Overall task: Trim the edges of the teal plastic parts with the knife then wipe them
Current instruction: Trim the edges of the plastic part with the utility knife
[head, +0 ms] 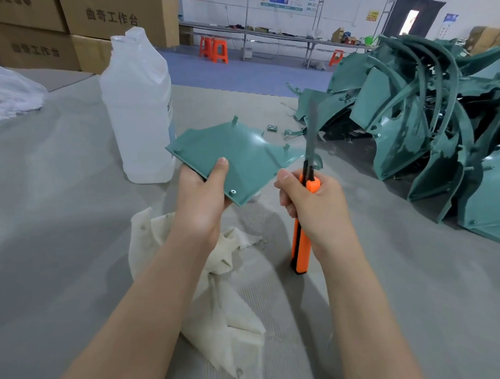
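Over a grey counter, the left hand pinches a teal plastic part by its near left edge, thumb on top. The right hand is wrapped round an orange knife, long axis near-to-far, with the blurred blade pointing away just right of the part's right edge. That edge looks likely to be trimmed next. A cloth lies below. Cartons far left read "曲奇工作台"; the bottle label is unreadable.

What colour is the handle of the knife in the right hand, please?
Bright orange with a black strip, on the knife handle in the head view.
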Motion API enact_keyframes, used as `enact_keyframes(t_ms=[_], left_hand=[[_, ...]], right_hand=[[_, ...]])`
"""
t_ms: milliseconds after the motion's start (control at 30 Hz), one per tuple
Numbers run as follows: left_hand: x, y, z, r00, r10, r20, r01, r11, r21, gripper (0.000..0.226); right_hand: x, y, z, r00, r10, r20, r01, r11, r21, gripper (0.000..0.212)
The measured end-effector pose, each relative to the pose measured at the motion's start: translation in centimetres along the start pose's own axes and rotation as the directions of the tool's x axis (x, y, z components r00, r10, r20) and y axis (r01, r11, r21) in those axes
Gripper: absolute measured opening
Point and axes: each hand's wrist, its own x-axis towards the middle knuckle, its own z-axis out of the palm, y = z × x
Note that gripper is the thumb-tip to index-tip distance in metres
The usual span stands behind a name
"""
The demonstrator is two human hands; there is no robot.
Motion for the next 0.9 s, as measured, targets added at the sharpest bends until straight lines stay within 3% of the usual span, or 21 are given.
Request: enact_keyframes(t_ms=[133,233,333,367,500,600,900], left_hand=[[0.4,0.3,-0.4,0.999,-0.035,-0.027,0.033,0.997,-0.063,0.034],[0.5,0.4,-0.5,0.998,-0.06,-0.036,0.056,0.991,-0.119,0.034],[0.5,0.5,-0.5,0.992,-0.117,-0.036,0.107,0.973,-0.203,0.034],[0.5,0.5,-0.6,0.99,-0.138,-0.035,0.127,0.964,-0.233,0.033],[0.4,0.6,-0.6,0.981,-0.191,-0.03,0.171,0.929,-0.329,0.026],[0.5,1.0,-0.8,0.973,-0.23,-0.026,0.2,0.893,-0.402,0.019],[0.7,1.4,-1.2,0.96,-0.28,0.009,0.254,0.853,-0.456,0.028]], right_hand=[[0.8,0.5,-1.2,0.984,0.032,-0.174,-0.021,0.998,0.062,0.02],[1.1,0.9,-1.6,0.971,0.019,-0.239,-0.02,1.0,-0.005,0.019],[1.0,1.2,-1.3,0.961,-0.102,-0.256,0.065,0.987,-0.148,0.015],[0.8,1.3,-1.0,0.962,-0.15,-0.227,0.106,0.975,-0.195,0.011],[0.0,1.6,0.5,0.97,-0.242,0.04,0.238,0.891,-0.386,0.041],[-0.3,1.9,1.3,0.947,-0.254,0.199,0.321,0.802,-0.503,0.029],[-1.1,2.1,2.7,0.904,-0.348,0.247,0.427,0.762,-0.488,0.043]])
